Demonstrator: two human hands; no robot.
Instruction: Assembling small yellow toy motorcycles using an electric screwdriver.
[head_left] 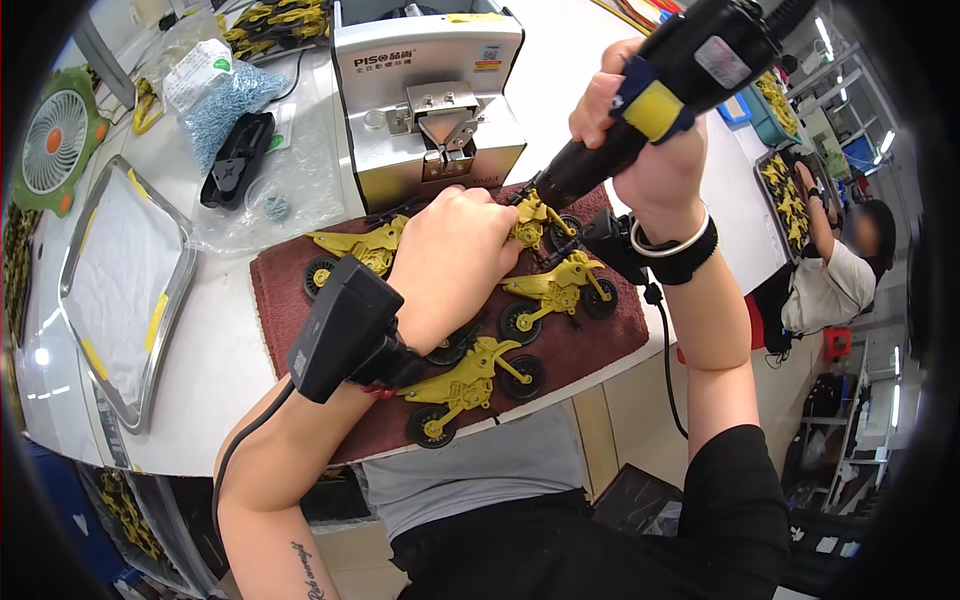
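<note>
1. The yellow toy motorcycle (535, 222) being worked on lies on a dark red mat (290, 280), right under the fingertips of the left hand (455, 255) and just below the tip of the electric screwdriver (640, 110).
2. The left hand is closed down on that motorcycle, fingers curled and pressing it to the mat; a black device is strapped at its wrist.
3. The right hand (640, 140) is wrapped tight around the screwdriver's black body, above and to the right of the left hand. The tool's long axis slants from upper right down to lower left, its tip meeting the motorcycle just beside the left fingertips.
4. The left hand is the nearer one to the toy; the right reaches it only through the tool.
5. Three more yellow motorcycles lie around the left hand: one (360, 245) to its left, one (560, 290) to its right, one (470, 380) toward the body.
6. Beyond the fingertips stands a grey screw feeder machine (425, 95); well to the left lie a metal tray (125, 290) and a bag of small screws (225, 100).
7. Nothing lies between tool tip and toy.
</note>
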